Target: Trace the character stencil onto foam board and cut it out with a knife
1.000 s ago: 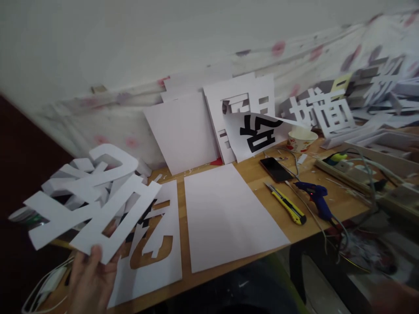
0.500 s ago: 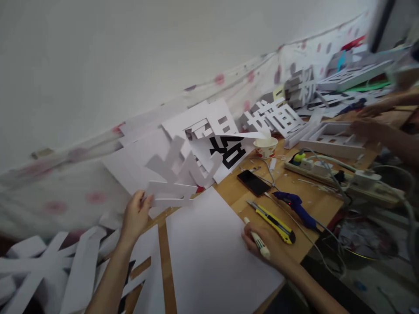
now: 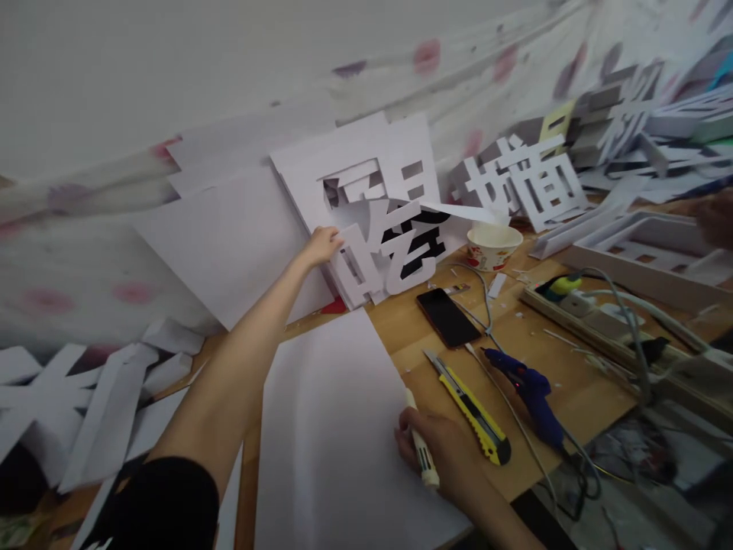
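Observation:
My left hand point(image 3: 321, 247) is stretched forward, its fingers closed on the left edge of a white cut-out character point(image 3: 408, 260). The cut-out stands upright before white boards point(image 3: 286, 172) leaning at the wall; whether it rests on the table I cannot tell. Black character shapes point(image 3: 421, 244) show partly behind it. My right hand point(image 3: 443, 451) is wrapped round a white pen point(image 3: 424, 454), at the right edge of a blank white sheet point(image 3: 337, 428) lying on the table. Just right of that hand lies a yellow utility knife point(image 3: 474, 412) with its blade out.
A phone point(image 3: 448, 317), a blue glue gun point(image 3: 530, 393) with its cord and a power strip point(image 3: 607, 328) lie to the right. Behind them stands a paper cup point(image 3: 493, 246). White foam characters point(image 3: 51, 397) are piled at left. Another person's hand point(image 3: 715, 220) shows at far right.
My left hand has carried the cut-out character forward and right, up to the leaning boards. My right hand keeps the pen by the sheet. The view has shifted.

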Demonstrator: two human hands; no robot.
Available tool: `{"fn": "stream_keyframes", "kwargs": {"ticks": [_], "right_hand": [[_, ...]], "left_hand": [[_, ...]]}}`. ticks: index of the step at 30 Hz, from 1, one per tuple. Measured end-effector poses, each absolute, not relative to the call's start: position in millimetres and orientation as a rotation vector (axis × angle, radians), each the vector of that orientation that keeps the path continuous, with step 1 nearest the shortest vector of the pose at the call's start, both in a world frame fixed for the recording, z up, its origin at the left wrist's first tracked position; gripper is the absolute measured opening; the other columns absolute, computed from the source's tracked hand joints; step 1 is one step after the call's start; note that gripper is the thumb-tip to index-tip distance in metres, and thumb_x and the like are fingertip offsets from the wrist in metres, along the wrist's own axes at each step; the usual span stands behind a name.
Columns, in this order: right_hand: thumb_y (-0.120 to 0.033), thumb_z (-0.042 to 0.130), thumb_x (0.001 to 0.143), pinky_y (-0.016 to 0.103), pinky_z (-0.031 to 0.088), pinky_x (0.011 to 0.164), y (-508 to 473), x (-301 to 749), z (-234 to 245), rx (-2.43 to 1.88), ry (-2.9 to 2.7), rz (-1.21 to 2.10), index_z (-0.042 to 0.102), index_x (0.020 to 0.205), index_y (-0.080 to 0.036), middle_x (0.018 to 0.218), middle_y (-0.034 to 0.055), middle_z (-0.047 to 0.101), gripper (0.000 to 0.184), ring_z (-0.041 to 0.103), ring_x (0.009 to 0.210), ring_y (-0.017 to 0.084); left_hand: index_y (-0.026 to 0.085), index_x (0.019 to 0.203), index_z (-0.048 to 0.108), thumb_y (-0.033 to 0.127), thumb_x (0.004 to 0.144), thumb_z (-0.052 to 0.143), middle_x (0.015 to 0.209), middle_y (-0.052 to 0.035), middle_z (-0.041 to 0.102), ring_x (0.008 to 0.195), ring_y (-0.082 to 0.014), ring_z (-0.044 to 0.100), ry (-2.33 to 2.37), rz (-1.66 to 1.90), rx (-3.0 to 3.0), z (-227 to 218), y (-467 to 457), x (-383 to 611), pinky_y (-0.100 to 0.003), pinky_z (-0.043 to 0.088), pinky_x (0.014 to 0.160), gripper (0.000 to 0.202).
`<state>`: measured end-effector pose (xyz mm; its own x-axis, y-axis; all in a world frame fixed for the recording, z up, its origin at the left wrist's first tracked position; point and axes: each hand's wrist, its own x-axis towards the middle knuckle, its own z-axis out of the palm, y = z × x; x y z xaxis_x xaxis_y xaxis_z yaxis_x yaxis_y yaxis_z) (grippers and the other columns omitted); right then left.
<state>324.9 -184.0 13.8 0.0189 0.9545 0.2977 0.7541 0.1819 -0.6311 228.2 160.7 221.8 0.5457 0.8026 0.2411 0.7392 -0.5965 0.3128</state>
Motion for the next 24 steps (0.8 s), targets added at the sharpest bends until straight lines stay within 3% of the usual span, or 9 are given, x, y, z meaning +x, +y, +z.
{"fn": "stream_keyframes", "kwargs": {"ticks": [5, 15, 20, 24], "right_hand": [[-0.024, 0.050, 0.085, 0.025, 0.027, 0.053, -181.7, 324.9, 10.4, -1.605, -1.824, 0.240, 0.062, 0.080, -0.021, 0.060, -0.0006, 0.063, 0.014, 0.057, 0.053, 0.013], [-0.021, 0.055, 0.083, 0.026, 0.025, 0.054, -182.3, 325.0, 13.0, -1.633, -1.930, 0.164, 0.061, 0.079, -0.022, 0.060, -0.0006, 0.065, 0.007, 0.059, 0.055, 0.015], [-0.022, 0.055, 0.083, 0.026, 0.023, 0.053, -182.0, 324.0, 12.7, -1.631, -1.899, 0.149, 0.061, 0.078, -0.023, 0.058, -0.0012, 0.064, 0.008, 0.059, 0.053, 0.015], [-0.022, 0.054, 0.085, 0.026, 0.024, 0.053, -182.6, 324.3, 14.5, -1.617, -1.911, 0.189, 0.061, 0.079, -0.022, 0.059, -0.0014, 0.064, 0.009, 0.059, 0.053, 0.014]], "left_hand": [[0.015, 0.113, 0.061, 0.037, 0.094, 0.060, 0.110, -0.0067, 0.065, 0.094, -0.0185, 0.065, 1.391, 0.468, 2.551, 215.3, 176.1, 240.9, -0.039, 0.057, 0.081, 0.030], [0.016, 0.110, 0.062, 0.032, 0.092, 0.062, 0.119, -0.0077, 0.062, 0.108, -0.0220, 0.059, 1.628, 0.707, 2.555, 189.4, 190.4, 239.8, -0.045, 0.049, 0.095, 0.025], [0.017, 0.101, 0.064, 0.014, 0.085, 0.062, 0.115, -0.0093, 0.060, 0.106, -0.0207, 0.056, 1.619, 0.793, 2.580, 187.0, 186.2, 240.4, -0.039, 0.043, 0.098, 0.017], [0.017, 0.101, 0.064, 0.013, 0.083, 0.061, 0.113, -0.0097, 0.060, 0.106, -0.0216, 0.054, 1.597, 0.809, 2.610, 192.1, 186.8, 244.8, -0.038, 0.040, 0.100, 0.019]]}}
